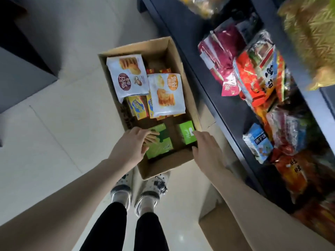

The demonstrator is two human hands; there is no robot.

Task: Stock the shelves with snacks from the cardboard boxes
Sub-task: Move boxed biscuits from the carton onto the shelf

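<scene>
An open cardboard box (178, 58) stands on the floor in front of my feet. Inside lie two white pastry bags (126, 77) (166, 95), yellow snack boxes (136, 106) and two green boxes. My left hand (132, 144) reaches into the box's near end, fingers spread over the left green box (160, 145). My right hand (206, 144) hovers at the box's near right corner, fingers apart, touching or just beside the right green box (186, 132). Neither hand clearly grips anything.
A dark shelf (213, 98) runs along the right, packed with colourful snack bags: red (224, 51), orange (253, 82), blue (258, 142). A second cardboard box (223, 230) sits at the lower right. A dark cabinet (21, 51) stands at the left on pale floor tiles.
</scene>
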